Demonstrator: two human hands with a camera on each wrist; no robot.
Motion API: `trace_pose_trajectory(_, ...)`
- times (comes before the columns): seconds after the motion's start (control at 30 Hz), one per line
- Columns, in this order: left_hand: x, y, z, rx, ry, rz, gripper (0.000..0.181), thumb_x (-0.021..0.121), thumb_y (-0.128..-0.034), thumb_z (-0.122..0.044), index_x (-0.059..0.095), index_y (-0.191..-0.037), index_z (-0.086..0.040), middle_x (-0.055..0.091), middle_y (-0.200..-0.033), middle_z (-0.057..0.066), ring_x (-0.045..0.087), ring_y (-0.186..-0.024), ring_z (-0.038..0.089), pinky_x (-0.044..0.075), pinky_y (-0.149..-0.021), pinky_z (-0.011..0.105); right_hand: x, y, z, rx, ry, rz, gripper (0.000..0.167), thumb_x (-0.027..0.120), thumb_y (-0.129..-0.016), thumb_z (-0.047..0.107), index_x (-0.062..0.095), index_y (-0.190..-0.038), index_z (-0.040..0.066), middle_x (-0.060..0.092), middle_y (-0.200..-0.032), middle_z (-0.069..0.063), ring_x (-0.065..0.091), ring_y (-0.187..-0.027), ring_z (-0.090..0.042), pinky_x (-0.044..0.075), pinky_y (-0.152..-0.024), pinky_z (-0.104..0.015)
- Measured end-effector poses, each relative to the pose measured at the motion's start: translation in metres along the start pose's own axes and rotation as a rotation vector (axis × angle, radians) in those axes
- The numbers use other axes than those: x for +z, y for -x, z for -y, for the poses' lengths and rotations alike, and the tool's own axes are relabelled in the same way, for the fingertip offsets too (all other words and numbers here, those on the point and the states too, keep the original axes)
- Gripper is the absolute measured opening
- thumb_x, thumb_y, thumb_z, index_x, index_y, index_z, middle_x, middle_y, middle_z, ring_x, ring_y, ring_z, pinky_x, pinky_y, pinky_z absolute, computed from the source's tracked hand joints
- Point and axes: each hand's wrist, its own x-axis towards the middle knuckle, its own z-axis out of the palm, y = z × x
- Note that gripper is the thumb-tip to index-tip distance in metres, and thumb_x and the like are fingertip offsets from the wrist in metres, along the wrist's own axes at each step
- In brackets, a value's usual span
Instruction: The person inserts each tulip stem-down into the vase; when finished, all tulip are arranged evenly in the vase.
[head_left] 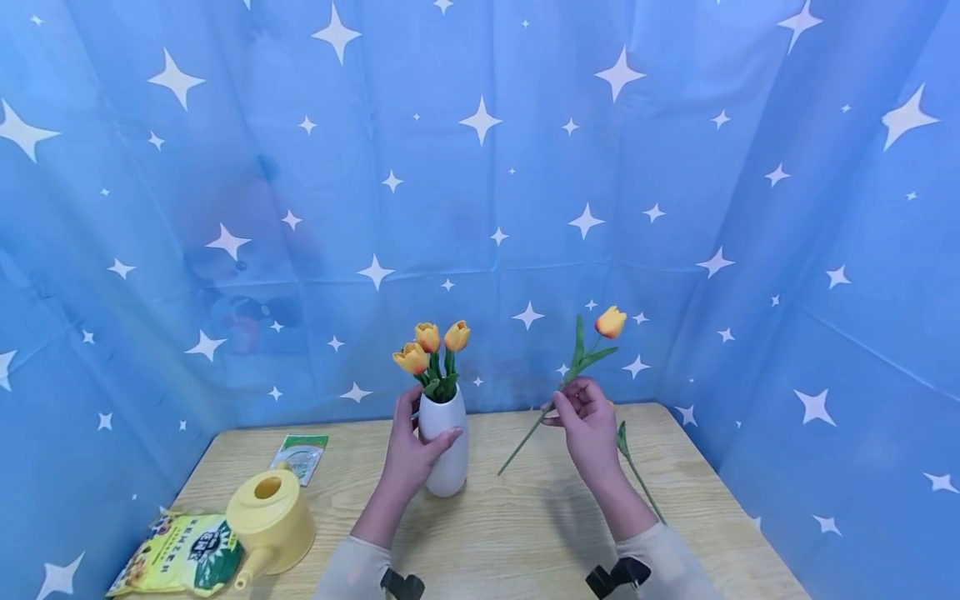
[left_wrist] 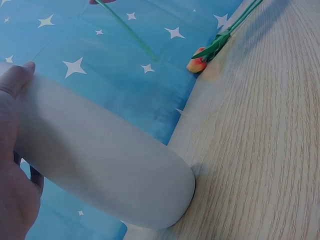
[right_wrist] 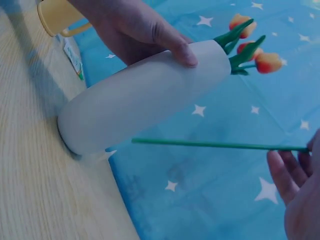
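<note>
A white vase point(head_left: 447, 454) stands upright on the wooden table, with three yellow-orange tulips point(head_left: 427, 337) in its mouth. My left hand point(head_left: 411, 454) grips the vase around its upper part, thumb across the front. To the right, my right hand point(head_left: 591, 429) pinches the green stem of a single tulip point(head_left: 611, 322) above the table. Its bloom points up and right, while the bare stem end slants down toward the vase, apart from it. In the right wrist view that stem point(right_wrist: 215, 145) lies beside the vase wall point(right_wrist: 135, 102).
Another tulip point(head_left: 637, 479) lies on the table point(head_left: 517, 542) behind my right forearm, its bloom mostly hidden in the head view. At the left are a yellow watering can point(head_left: 281, 529), a yellow-green bag point(head_left: 183, 554) and a small packet point(head_left: 302, 457). A blue starry curtain point(head_left: 480, 208) hangs behind.
</note>
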Motion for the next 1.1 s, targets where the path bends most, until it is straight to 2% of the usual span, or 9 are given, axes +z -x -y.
trace_pose_trajectory(0.1,0.0,0.0,0.0,0.002,-0.001,0.0,0.097,0.093,-0.0926,-0.036,0.034,-0.167,-0.021,0.043,-0.163,0.007,0.051,-0.147,0.04,0.05,-0.112,0.071,0.001,-0.002,0.003,0.001,-0.025,-0.013,0.012,0.063,-0.112,0.002,0.054,-0.116,-0.005,0.068,-0.1,-0.014,0.075,-0.094,-0.04,0.068,-0.077,-0.048)
trace_pose_trajectory(0.23,0.0,0.0,0.001,0.005,0.003,-0.002,0.096,0.093,-0.0925,-0.036,0.034,-0.167,-0.021,0.044,-0.163,0.007,0.051,-0.147,0.04,0.05,-0.111,0.071,0.002,-0.005,0.005,0.013,-0.087,-0.041,0.017,0.058,-0.116,0.009,0.048,-0.12,-0.004,0.067,-0.103,-0.017,0.076,-0.093,-0.034,0.068,-0.077,-0.047)
trace_pose_trajectory(0.37,0.0,0.0,0.001,0.006,-0.001,-0.003,0.096,0.093,-0.0928,-0.037,0.034,-0.167,-0.02,0.044,-0.163,0.008,0.051,-0.146,0.041,0.05,-0.111,0.071,0.004,-0.007,0.008,0.011,-0.142,-0.064,0.013,0.051,-0.118,0.009,0.047,-0.126,0.0,0.066,-0.106,-0.014,0.077,-0.089,-0.028,0.069,-0.075,-0.044)
trace_pose_trajectory(0.47,0.001,0.0,0.001,0.004,-0.005,-0.004,0.096,0.093,-0.0929,-0.036,0.034,-0.167,-0.02,0.045,-0.163,0.009,0.051,-0.146,0.041,0.05,-0.112,0.071,0.007,-0.009,0.01,0.001,-0.182,-0.085,0.014,0.05,-0.119,0.012,0.046,-0.126,0.001,0.064,-0.106,-0.012,0.076,-0.09,-0.029,0.069,-0.074,-0.043)
trace_pose_trajectory(0.67,0.0,-0.001,0.001,0.006,-0.008,-0.007,0.095,0.092,-0.0937,-0.035,0.034,-0.167,-0.018,0.045,-0.162,0.009,0.051,-0.146,0.041,0.049,-0.112,0.071,0.014,-0.015,0.016,-0.032,-0.265,-0.143,0.024,0.05,-0.119,0.017,0.042,-0.129,-0.003,0.063,-0.106,-0.013,0.073,-0.091,-0.032,0.068,-0.072,-0.041)
trace_pose_trajectory(0.8,0.0,-0.001,0.001,0.008,-0.004,-0.007,0.095,0.093,-0.0935,-0.035,0.034,-0.166,-0.018,0.045,-0.162,0.009,0.051,-0.146,0.042,0.049,-0.112,0.072,0.02,-0.019,0.022,-0.05,-0.307,-0.169,0.015,0.048,-0.119,0.015,0.045,-0.127,0.003,0.06,-0.108,-0.019,0.073,-0.088,-0.029,0.068,-0.072,-0.041)
trace_pose_trajectory(0.93,0.0,-0.001,0.001,0.006,-0.002,-0.007,0.094,0.093,-0.0934,-0.034,0.035,-0.166,-0.018,0.045,-0.162,0.009,0.051,-0.146,0.042,0.049,-0.112,0.072,0.028,-0.022,0.028,-0.071,-0.331,-0.184,0.007,0.049,-0.119,0.014,0.048,-0.125,0.011,0.061,-0.106,-0.016,0.072,-0.088,-0.03,0.069,-0.073,-0.042)
trace_pose_trajectory(1.03,0.0,-0.001,0.001,0.002,0.002,-0.007,0.094,0.093,-0.0931,-0.033,0.035,-0.166,-0.019,0.045,-0.162,0.009,0.051,-0.146,0.042,0.049,-0.112,0.072,0.034,-0.024,0.032,-0.084,-0.348,-0.193,0.007,0.051,-0.118,0.013,0.049,-0.124,0.011,0.063,-0.104,-0.013,0.072,-0.088,-0.029,0.069,-0.073,-0.042)
trace_pose_trajectory(1.1,0.0,-0.001,0.001,0.0,0.005,-0.007,0.094,0.093,-0.093,-0.033,0.035,-0.166,-0.019,0.046,-0.162,0.009,0.051,-0.146,0.041,0.05,-0.111,0.072,0.038,-0.026,0.033,-0.094,-0.359,-0.196,0.009,0.052,-0.118,0.012,0.048,-0.125,0.007,0.063,-0.103,-0.015,0.073,-0.087,-0.029,0.069,-0.074,-0.043)
